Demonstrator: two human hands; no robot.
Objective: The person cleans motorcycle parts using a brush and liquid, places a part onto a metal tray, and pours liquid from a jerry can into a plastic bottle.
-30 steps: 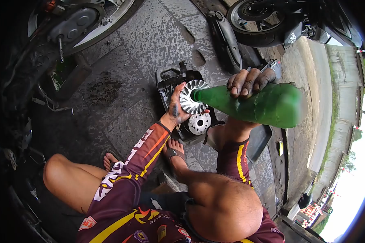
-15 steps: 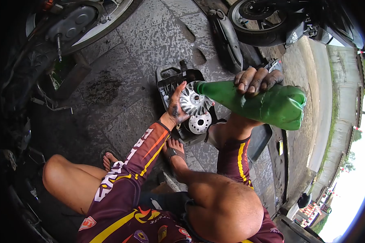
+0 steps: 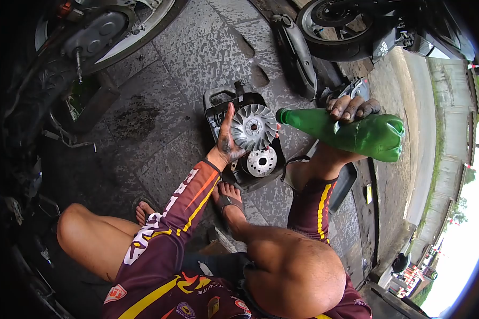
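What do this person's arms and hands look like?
The left hand and right hand are gloveless and smudged with grime. The left sleeve is maroon with an orange panel, yellow stripe and white lettering; the right sleeve, also maroon, shows a yellow stripe.

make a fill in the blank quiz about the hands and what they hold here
1. The right hand grips a ____ bottle.
2. The finned metal disc is held in the ____ hand.
3. The stripe along the right sleeve is ____.

Missing words: green; left; yellow
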